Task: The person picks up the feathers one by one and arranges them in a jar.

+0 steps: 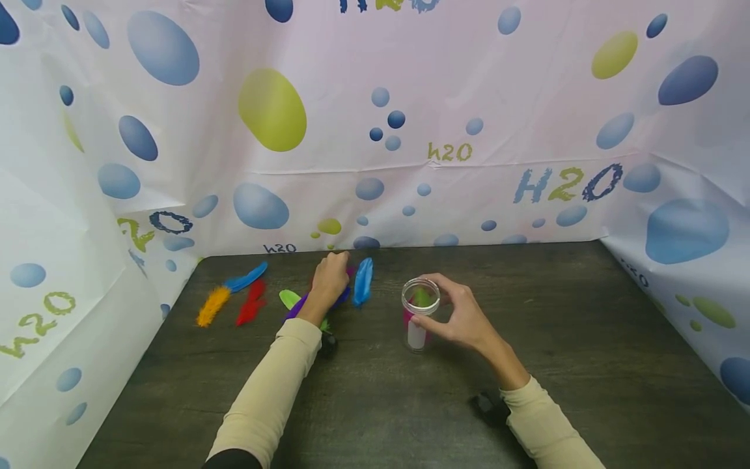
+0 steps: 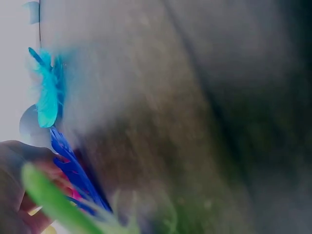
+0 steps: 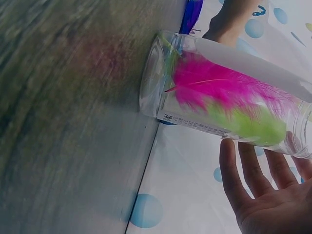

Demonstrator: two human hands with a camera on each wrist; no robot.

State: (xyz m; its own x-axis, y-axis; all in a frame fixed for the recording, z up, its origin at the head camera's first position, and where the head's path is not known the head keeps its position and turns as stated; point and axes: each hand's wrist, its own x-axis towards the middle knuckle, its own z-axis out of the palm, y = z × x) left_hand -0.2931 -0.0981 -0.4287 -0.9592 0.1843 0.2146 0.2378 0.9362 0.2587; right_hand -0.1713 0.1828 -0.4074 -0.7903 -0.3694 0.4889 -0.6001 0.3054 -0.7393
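Observation:
My right hand [image 1: 463, 312] grips an open clear glass jar [image 3: 165, 105], thumb on one side and fingers on the other. The jar stands upright on the dark table with a pink feather [image 3: 219, 83] and a green feather [image 3: 253, 124] inside, and a pale label on its wall. At the back, my left hand [image 1: 331, 277] reaches down into loose feathers with bent fingers. Close by it lie a purple-blue feather [image 2: 75, 170], a green feather [image 1: 290, 299] and a blue feather [image 1: 363, 281]. Magenta shows beside its fingers; I cannot tell whether they pinch it.
Further left on the dark wood table [image 1: 375, 404] lie an orange feather [image 1: 213, 306], a red feather [image 1: 252, 303] and another blue feather [image 1: 246, 277]. A white sheet [image 1: 328, 130] with blue and green spots hangs behind the table and along its sides.

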